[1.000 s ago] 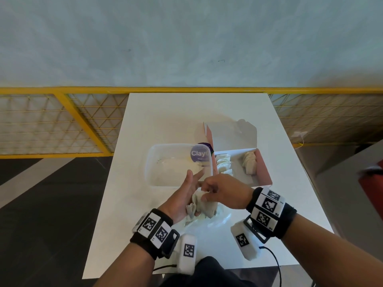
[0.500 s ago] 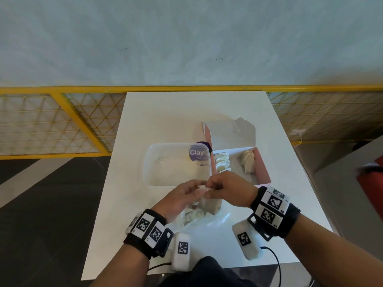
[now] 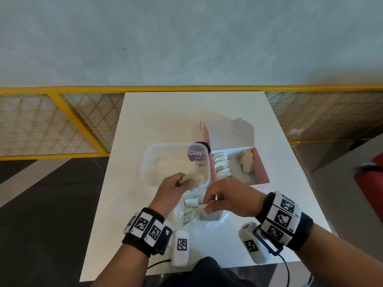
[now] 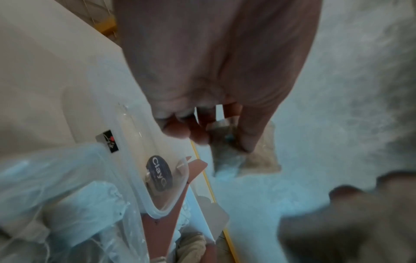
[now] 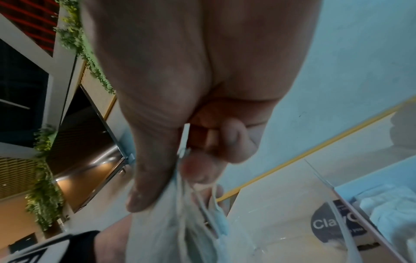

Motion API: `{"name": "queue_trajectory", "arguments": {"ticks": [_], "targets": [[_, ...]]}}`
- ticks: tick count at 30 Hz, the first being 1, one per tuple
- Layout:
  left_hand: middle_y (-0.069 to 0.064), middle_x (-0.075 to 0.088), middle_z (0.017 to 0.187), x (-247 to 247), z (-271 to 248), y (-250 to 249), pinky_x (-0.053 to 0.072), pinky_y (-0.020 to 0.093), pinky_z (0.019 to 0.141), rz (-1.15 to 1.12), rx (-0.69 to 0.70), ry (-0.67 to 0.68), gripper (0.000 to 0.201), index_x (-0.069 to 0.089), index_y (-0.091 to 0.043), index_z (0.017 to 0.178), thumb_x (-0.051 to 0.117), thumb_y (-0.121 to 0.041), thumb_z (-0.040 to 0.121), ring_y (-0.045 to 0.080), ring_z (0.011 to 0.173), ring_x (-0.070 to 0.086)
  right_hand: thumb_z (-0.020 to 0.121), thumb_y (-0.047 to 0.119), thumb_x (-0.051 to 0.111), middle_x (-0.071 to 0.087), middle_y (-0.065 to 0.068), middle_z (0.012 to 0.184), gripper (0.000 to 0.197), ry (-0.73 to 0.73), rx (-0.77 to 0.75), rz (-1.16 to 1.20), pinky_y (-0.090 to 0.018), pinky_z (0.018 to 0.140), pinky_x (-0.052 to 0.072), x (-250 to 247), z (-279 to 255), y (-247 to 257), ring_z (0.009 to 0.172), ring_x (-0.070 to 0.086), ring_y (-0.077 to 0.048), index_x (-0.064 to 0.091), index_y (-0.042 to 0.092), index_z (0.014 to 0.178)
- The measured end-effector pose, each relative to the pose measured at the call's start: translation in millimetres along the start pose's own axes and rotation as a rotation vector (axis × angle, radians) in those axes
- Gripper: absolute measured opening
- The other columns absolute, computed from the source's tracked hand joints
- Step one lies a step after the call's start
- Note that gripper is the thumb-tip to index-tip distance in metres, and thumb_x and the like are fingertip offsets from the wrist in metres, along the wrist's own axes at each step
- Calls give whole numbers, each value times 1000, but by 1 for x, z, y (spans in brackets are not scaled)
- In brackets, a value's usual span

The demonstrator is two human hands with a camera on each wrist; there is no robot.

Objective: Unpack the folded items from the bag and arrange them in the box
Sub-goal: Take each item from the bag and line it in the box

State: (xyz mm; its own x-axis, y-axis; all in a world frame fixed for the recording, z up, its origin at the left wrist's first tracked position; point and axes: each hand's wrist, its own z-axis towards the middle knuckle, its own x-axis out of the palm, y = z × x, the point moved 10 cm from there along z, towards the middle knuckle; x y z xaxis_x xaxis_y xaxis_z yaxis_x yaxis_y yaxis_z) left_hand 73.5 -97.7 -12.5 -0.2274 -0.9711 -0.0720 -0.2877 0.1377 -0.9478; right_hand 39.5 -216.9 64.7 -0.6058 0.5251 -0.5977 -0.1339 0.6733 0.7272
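1. Since half a second ago, the left hand (image 3: 176, 188) has been raised away from the bag (image 3: 192, 214) with one folded item (image 3: 196, 180) pinched between thumb and fingers. The item is now held over the near right corner of the clear tub (image 3: 176, 162). One more item is judged to be out of the bag and not yet placed.
2. The right hand (image 3: 228, 195) is seen just right of the bag, fingers curled and pinching the bag's top edge, so the mouth is held open. Further folded items (image 3: 190, 203) are visible inside the bag.
3. The box (image 3: 261, 168) lies beyond the bag and to its right, touching the tub's right side. Two rows of folded items are already stood in it; bare floor is seen between the rows.
4. The box's raised lid (image 3: 230, 133) stands at its far side. Approach from the bag side, over the low near wall, is judged unobstructed.
5. Open table (image 3: 165, 121) is available beyond the tub; the table's side edges are near.
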Motion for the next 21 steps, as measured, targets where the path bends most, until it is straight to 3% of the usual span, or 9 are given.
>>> {"name": "queue_trajectory", "arguments": {"ticks": [4, 8, 12, 14, 16, 18, 21], "targets": [[-2, 69, 73, 21, -4, -9, 48, 22, 68, -40, 22, 112, 10, 71, -13, 82, 67, -4, 85, 10, 68, 62, 74, 23, 77, 60, 15, 69, 12, -67, -17, 37, -8, 61, 37, -7, 4, 5, 57, 52, 2, 73, 16, 84], [0, 70, 76, 38, -13, -9, 50, 28, 64, 22, 15, 236, 15, 73, -12, 87, 63, -1, 87, 16, 70, 62, 73, 21, 78, 60, 15, 68, 12, -216, 59, 54, -10, 58, 38, -22, 9, -12, 55, 51, 3, 74, 20, 85], [15, 69, 87, 51, -24, 0, 53, 31, 58, -216, -159, 329, 27, 68, -10, 98, 45, -24, 100, 26, 75, 65, 77, 14, 74, 58, 14, 70, 11, -300, 78, 27, -7, 57, 38, -30, 7, -20, 58, 53, 9, 72, 14, 87], [16, 70, 93, 57, -27, 0, 55, 33, 60, -270, -161, 371, 27, 65, -9, 104, 53, -31, 95, 28, 79, 67, 76, 16, 74, 60, 7, 70, 8, -350, 87, 46, -8, 53, 38, -34, 7, -26, 54, 53, 5, 71, 14, 84], [13, 71, 95, 57, -25, -1, 56, 35, 63, -201, -93, 352, 19, 66, -12, 104, 67, -19, 87, 27, 79, 68, 76, 19, 75, 60, 5, 71, 11, -369, 96, 80, -9, 53, 38, -34, 7, -32, 53, 52, 3, 69, 15, 83], [12, 71, 89, 53, -21, 2, 57, 39, 68, -100, -53, 287, 15, 67, -13, 97, 68, -6, 85, 25, 76, 68, 75, 25, 76, 60, 4, 81, 23, -364, 103, 39, -7, 57, 39, -32, 6, -34, 56, 50, 1, 66, 20, 96], [7, 72, 80, 53, -14, 6, 56, 47, 78, 20, -12, 260, 15, 68, -13, 92, 74, -9, 78, 28, 75, 69, 73, 30, 78, 55, 5, 99, 49, -294, 133, -6, -9, 68, 40, -24, 3, -45, 67, 48, -1, 56, 24, 117]]}}
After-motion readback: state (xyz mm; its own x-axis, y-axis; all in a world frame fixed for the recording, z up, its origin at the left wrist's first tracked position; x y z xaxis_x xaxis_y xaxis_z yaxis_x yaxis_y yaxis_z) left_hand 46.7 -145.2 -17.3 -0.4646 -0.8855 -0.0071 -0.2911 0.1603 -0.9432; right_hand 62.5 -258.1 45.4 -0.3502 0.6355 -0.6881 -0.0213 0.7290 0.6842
